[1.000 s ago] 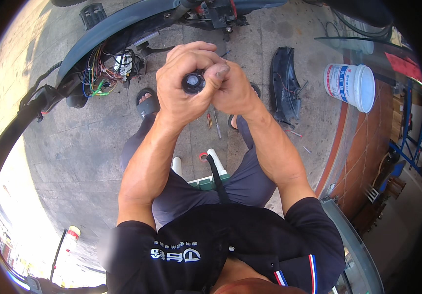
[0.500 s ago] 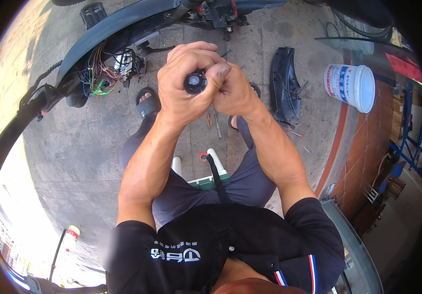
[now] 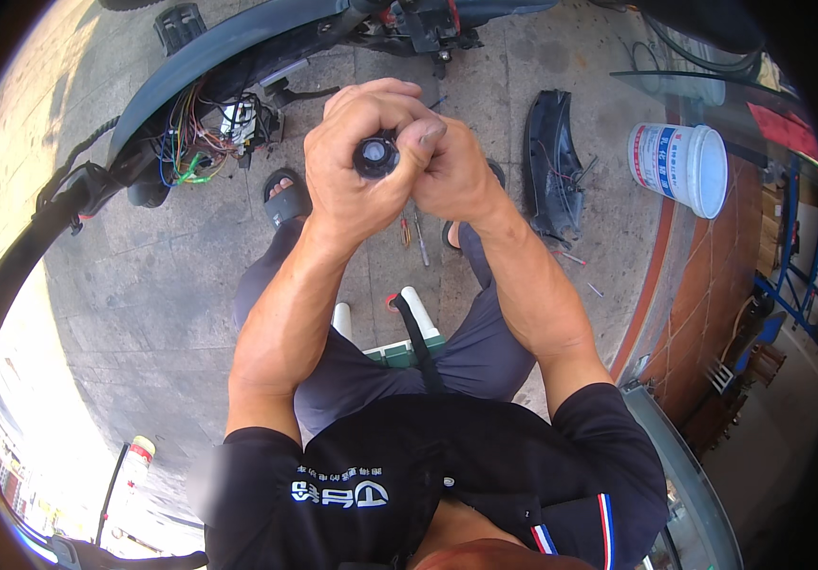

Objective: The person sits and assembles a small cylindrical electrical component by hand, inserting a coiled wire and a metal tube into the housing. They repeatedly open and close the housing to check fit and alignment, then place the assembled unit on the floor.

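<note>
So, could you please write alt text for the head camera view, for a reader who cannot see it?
Seen from above, a seated person's left hand and right hand together grip a small black cylindrical part over a concrete floor. Around lie a scooter's exposed coloured wiring, a black panel and a white bucket.

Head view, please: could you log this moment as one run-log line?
left hand: grips small black round part | right hand: pressed against it, thumb on part | bucket: on pavement
</note>
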Demonstrator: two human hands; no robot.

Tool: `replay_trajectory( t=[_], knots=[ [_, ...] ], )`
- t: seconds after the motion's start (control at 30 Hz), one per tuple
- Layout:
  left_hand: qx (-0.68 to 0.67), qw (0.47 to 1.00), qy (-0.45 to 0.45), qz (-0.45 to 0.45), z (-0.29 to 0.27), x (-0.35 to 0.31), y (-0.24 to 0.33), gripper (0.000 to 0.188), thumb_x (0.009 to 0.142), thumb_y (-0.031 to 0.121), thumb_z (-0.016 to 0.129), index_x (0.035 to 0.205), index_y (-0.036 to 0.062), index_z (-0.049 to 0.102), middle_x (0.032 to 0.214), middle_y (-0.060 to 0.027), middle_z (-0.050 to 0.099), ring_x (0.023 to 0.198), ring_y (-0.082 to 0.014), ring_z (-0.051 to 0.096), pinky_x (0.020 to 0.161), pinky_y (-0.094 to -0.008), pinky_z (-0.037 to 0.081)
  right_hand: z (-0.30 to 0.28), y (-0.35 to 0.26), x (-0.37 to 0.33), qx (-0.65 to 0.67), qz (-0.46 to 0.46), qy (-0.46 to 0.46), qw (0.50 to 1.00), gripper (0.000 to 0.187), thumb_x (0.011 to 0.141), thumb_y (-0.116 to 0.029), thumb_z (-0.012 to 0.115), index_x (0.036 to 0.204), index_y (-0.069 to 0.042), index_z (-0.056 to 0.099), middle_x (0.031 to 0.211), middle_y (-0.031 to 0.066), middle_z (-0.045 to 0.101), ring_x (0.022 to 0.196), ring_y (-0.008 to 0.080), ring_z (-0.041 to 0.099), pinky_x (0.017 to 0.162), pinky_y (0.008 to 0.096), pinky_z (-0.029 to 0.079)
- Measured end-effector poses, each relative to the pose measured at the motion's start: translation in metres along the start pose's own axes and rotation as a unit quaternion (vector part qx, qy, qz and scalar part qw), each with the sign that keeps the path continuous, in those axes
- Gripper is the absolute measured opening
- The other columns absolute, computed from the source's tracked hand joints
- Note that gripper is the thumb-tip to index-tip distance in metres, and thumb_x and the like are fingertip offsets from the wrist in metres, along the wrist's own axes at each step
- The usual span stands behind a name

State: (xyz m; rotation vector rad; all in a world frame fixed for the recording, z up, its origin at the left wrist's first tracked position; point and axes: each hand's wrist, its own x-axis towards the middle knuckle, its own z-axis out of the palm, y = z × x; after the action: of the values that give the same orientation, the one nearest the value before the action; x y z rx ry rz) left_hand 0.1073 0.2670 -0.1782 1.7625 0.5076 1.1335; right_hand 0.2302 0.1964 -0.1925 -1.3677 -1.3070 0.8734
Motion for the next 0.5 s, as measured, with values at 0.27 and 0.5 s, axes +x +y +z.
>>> replay_trajectory(
  t=[0.27, 0.5],
  knots=[
    [0.011, 1.0, -0.003, 0.001, 0.0004, -0.0001, -0.0005, 0.018, 0.086, 0.01, 0.076, 0.082, 0.001, 0.061, 0.091, -0.0111, 0.072, 0.105, -0.028, 0.066, 0.094, -0.0404, 0.049, 0.0048, 0.0044, -0.0004, 0.03, -0.009, 0.006, 0.999, 0.021, 0.079, -0.001, 0.065, 0.1, -0.001, 0.065, 0.087, 0.0137, 0.069, 0.082, 0.0285, 0.071, 0.07, 0.0354, 0.054],
    [-0.001, 1.0, -0.002, -0.015, 0.0011, -0.0003, 0.0005, 0.017, 0.086, 0.01, 0.076, 0.083, 0.0002, 0.063, 0.093, -0.0111, 0.072, 0.106, -0.0279, 0.065, 0.095, -0.0411, 0.049, 0.0023, 0.0056, -0.001, 0.013, -0.012, -0.004, 1.0, 0.022, 0.077, -0.001, 0.065, 0.099, 0.0, 0.065, 0.087, 0.0131, 0.069, 0.081, 0.0264, 0.07, 0.068, 0.0349, 0.053]
  ],
)
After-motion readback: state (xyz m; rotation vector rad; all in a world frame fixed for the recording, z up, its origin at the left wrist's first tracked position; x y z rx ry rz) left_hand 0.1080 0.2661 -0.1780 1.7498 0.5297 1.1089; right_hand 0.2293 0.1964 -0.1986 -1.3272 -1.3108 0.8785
